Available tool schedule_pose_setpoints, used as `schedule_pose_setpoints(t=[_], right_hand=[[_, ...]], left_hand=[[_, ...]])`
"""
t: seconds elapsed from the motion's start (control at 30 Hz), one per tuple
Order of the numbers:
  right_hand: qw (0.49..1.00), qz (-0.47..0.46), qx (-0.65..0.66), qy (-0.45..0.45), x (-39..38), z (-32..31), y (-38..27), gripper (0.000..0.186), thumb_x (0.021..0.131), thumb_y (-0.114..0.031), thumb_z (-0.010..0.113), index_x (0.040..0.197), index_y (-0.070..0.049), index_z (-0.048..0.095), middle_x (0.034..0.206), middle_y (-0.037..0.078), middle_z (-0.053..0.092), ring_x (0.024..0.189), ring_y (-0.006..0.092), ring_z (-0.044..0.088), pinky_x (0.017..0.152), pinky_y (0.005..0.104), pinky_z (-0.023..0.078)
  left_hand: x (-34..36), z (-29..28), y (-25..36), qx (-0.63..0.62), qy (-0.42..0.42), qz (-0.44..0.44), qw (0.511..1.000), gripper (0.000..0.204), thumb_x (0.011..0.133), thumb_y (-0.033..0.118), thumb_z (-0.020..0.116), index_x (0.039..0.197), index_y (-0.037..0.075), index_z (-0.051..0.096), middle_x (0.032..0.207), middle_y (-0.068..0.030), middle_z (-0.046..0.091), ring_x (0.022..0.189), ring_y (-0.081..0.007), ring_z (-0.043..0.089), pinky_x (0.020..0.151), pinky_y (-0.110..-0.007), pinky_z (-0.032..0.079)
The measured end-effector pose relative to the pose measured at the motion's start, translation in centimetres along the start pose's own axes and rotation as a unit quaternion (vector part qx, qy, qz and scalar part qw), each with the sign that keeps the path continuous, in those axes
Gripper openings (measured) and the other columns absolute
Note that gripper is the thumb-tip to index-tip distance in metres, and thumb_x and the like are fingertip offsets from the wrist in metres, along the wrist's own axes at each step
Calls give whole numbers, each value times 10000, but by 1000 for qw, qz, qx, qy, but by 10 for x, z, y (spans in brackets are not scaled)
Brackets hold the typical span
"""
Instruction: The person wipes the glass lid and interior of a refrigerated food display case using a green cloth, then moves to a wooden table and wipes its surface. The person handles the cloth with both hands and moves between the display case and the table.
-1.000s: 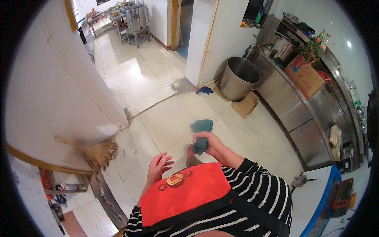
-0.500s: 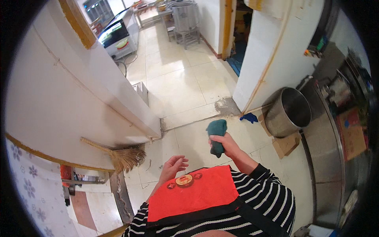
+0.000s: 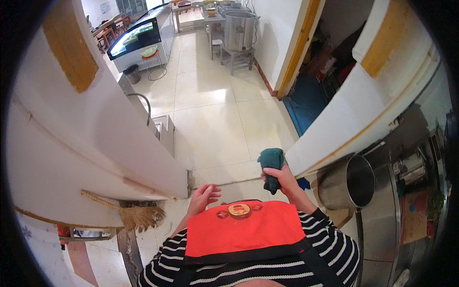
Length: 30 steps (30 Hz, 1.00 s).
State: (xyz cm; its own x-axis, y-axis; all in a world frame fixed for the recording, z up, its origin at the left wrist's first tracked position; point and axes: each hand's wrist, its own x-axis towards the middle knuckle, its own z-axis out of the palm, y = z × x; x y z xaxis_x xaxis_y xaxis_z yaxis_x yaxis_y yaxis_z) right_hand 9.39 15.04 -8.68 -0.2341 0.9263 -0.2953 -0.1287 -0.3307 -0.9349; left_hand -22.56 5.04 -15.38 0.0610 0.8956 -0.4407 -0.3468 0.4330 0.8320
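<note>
A bunched dark green cloth (image 3: 271, 160) is gripped in my right hand (image 3: 282, 179), which is held out in front of the red apron (image 3: 244, 234). Part of the cloth sticks up above the fist and a tail of it hangs below. My left hand (image 3: 204, 197) hovers at the apron's upper left edge, empty, with its fingers loosely bent and a little apart. Both forearms come out of black-and-white striped sleeves.
A doorway opening lies ahead between white walls. A straw broom (image 3: 138, 215) leans at the lower left. To the right stands a large metal pot (image 3: 334, 186) near a steel counter. Farther off are a display fridge (image 3: 143, 45), a steel boiler (image 3: 239, 31) and a side doorway with a blue floor (image 3: 306, 103).
I have moved forward toward the doorway opening; the broom and the pot now sit lower in view. The green cloth stays in my right hand, and the left remains empty.
</note>
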Motion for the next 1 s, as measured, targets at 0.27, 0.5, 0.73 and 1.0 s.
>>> schedule_pose_setpoints(t=[0.27,0.5,0.73,1.0], right_hand=[[998,11,-51,37,117,-5,-28,239,816,-172,802,972,-29,691,812,52,700,671,155,672,598,316,559],[999,11,-33,11,271,-30,-35,412,806,-116,797,1158,-37,600,866,44,657,685,164,665,616,325,562],[995,19,-79,-63,459,-37,-83,635,764,-60,801,1318,-68,490,937,73,647,694,189,680,608,355,586],[896,-179,-348,-212,617,10,-149,623,787,-134,788,1363,-70,559,982,103,729,835,161,693,774,339,567]], left_hand=[[134,44,129,39,-108,63,991,347,1074,283,523,1243,-1,626,1154,-113,704,988,-193,689,885,-326,551],[231,28,143,-37,71,53,995,273,1084,237,505,1176,19,639,1080,-108,723,881,-162,689,815,-310,569],[339,28,222,-72,186,67,978,261,1090,239,498,1168,37,644,1057,-97,730,846,-146,692,763,-286,570],[431,45,286,-26,190,80,978,277,1087,235,507,1183,18,651,1076,-109,728,870,-145,696,785,-293,579]])
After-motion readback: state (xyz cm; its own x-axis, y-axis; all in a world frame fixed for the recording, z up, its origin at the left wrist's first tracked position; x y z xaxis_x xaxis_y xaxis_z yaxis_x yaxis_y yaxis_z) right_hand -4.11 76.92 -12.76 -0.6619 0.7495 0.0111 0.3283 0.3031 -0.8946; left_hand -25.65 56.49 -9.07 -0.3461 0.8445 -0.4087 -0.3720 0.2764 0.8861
